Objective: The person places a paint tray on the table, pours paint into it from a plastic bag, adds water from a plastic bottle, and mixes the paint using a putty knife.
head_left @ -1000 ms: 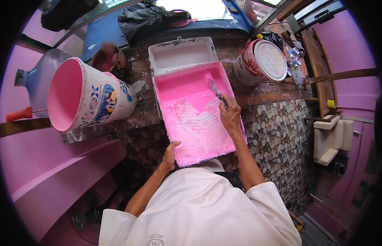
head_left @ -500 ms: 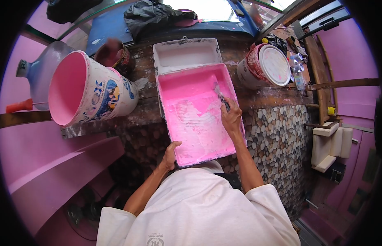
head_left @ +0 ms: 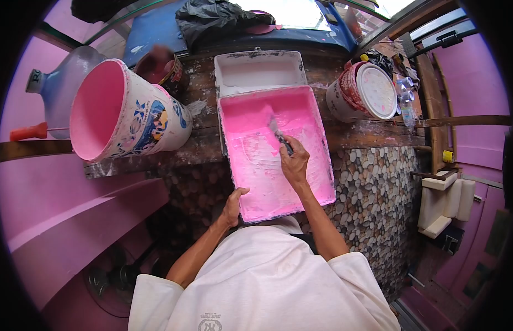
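A paint tray (head_left: 321, 144) coated in pink paint lies in front of my body, its far end over a white tray (head_left: 259, 69). My left hand (head_left: 232, 207) grips the pink tray's left wall near the close corner, thumb over the rim. In my right hand (head_left: 295, 163) is a paintbrush (head_left: 279, 135) with a dark handle, its paint-smeared head pointing away from me over the deeper far part of the tray. Pink paint lies thickest at that end, with paler streaks nearer me. Fingers hide part of the handle.
Left stands a large pink-stained bucket (head_left: 157, 124), with a small paint can (head_left: 162, 71) and a water jug (head_left: 71, 77) behind. A lidded paint bucket (head_left: 344, 96) and bottles (head_left: 406, 102) are on the right of the wooden bench (head_left: 198, 132). Black plastic (head_left: 212, 22) lies beyond.
My right hand has moved the paintbrush leftward across the far part of the tray. My left hand keeps its hold on the tray's side. The whole view has shifted slightly.
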